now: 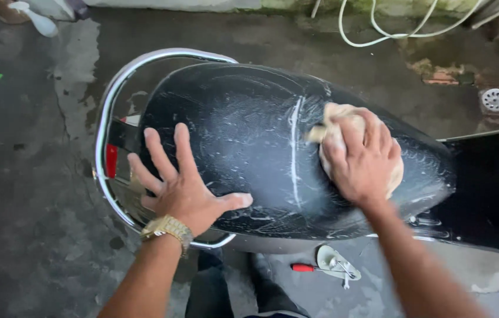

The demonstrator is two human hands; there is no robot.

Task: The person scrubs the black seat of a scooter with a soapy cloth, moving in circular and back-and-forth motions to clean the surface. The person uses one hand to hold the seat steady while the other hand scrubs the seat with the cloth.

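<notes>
A black scooter seat [243, 135] fills the middle of the head view, wet and streaked with soap suds. My left hand [181, 182] lies flat on its rear end with the fingers spread; a gold watch is on that wrist. My right hand [364, 156] presses a tan sponge [335, 121] onto the front part of the seat, and the sponge shows above and below the fingers. A white line of foam runs across the seat just left of the sponge.
A chrome grab rail [108, 118] curves around the seat's rear, with a red tail light [111, 160] inside it. The concrete floor is wet. A white hose [379, 29] lies at the top, a round floor drain [495, 99] at the right. A red-handled tool [305, 268] lies below the seat.
</notes>
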